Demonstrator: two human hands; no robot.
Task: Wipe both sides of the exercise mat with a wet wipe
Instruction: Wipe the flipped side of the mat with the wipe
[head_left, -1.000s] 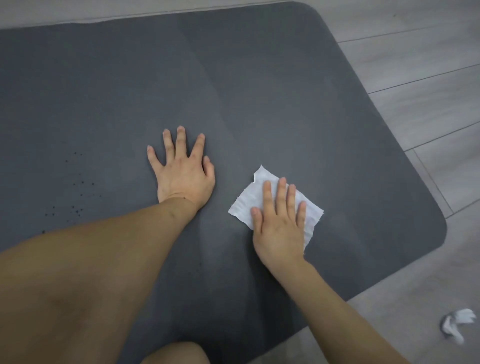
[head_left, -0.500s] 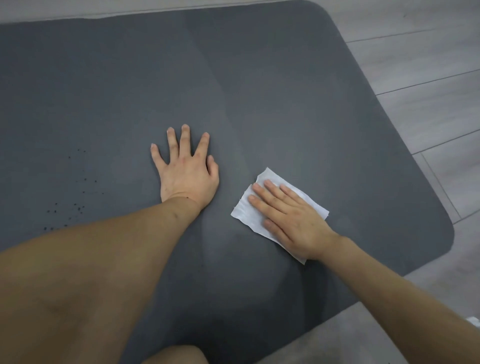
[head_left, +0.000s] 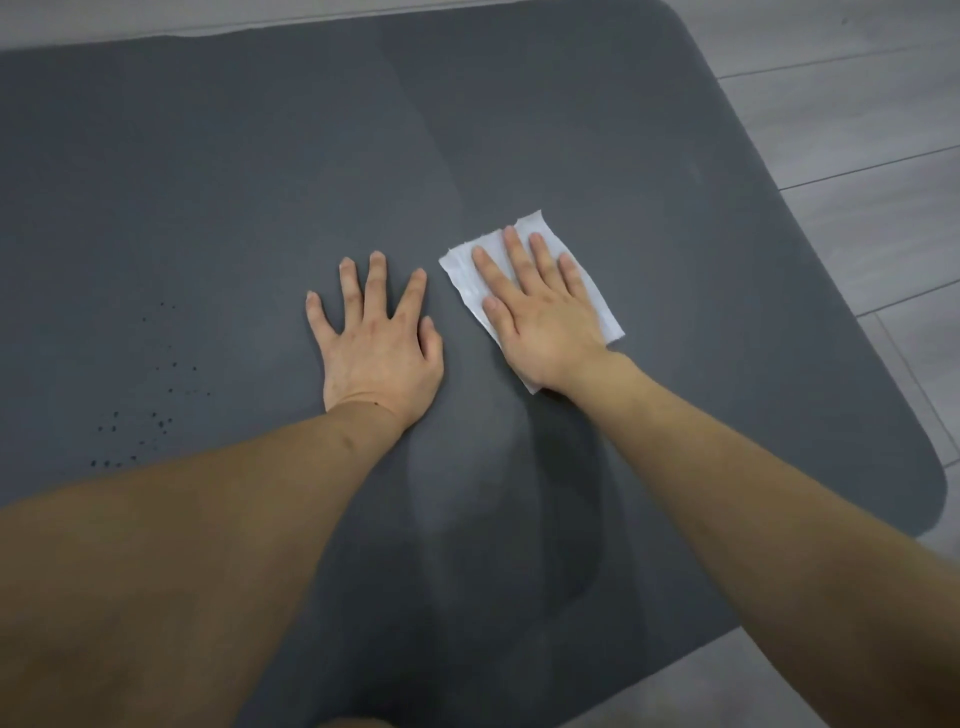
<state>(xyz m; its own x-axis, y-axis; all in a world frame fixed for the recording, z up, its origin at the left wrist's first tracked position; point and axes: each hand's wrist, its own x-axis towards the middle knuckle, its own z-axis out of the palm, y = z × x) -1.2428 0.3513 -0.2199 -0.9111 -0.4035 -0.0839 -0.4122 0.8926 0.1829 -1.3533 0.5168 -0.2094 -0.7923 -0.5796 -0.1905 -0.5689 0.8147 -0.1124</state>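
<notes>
Currently, going L to R: dark specks are sitting on the exercise mat well L of the hands, prob. dirt not yet wiped. The mat itself is lying flat on the floor, filling most of the view, w/ its rounded R corners showing.

Near mid-mat the left hand is lying palm down, fingers spread wide and straight, gripping nothing. Judging by the arm angle, it's bracing the person's weight & pinning the mat so it isn't sliding under the wiping strokes.

Just R of it, close but apart, the right hand is pressing flat on the wet wipe, fingers straight and near together, not pinching. Flat palm prob. is spreading pressure over the whole sheet, so more wipe is contacting the mat. The wipe is lying unfolded under the hand, its far edge & R corner poking out.

Below the hands a paler streaked band is running down the mat; could be damp from wiping, can't say for sure.

Far R, grey floor planks only. Judging: top side is being done, underside yet to come.
</notes>
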